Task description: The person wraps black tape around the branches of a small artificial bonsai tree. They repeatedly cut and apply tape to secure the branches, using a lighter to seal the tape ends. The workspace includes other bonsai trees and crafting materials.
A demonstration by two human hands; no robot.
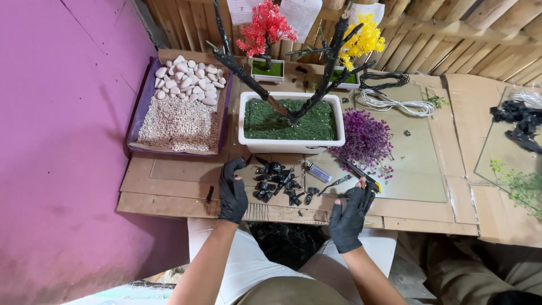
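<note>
A yellow-handled cutter [362, 178] is pinched by the fingers of the gloved right hand [349, 217] near the table's [169, 186] front edge; its long axis is tilted, the tip pointed toward the far left. The gloved left hand [232, 189] is laid flat, fingers loosely spread, just beside a pile of black pieces [278, 183]. A white planter [291, 144] is set behind the pile.

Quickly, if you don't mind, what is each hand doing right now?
Left hand: open, fingertips at the pile of small black pieces, holding nothing.
Right hand: closed around a yellow-and-black utility knife.
</note>
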